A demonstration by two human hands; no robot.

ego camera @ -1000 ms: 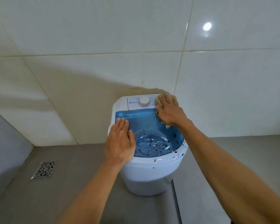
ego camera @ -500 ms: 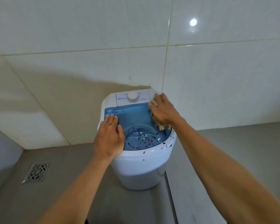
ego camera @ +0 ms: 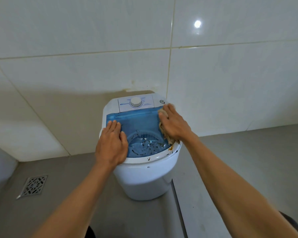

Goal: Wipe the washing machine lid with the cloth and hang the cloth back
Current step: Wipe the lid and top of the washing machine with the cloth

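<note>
A small white washing machine [ego camera: 144,179] stands on the floor against the tiled wall. Its translucent blue lid [ego camera: 139,124] is closed and carries dark specks near the front rim. My left hand [ego camera: 112,143] lies flat, palm down, on the lid's left front part. On the lid's right edge my right hand [ego camera: 175,124] presses a crumpled beige cloth [ego camera: 163,133], which shows beneath the fingers and palm. A white dial [ego camera: 136,101] sits on the control panel behind the lid.
A metal floor drain [ego camera: 34,186] lies in the grey floor at the left. White wall tiles [ego camera: 230,83] rise directly behind the machine. A pale floor strip [ego camera: 193,212] runs forward from the machine's right side.
My right hand with the cloth has slid from the back right corner forward along the lid's right edge. Fewer dark specks show on the lid's right side. My left hand has stayed in place.
</note>
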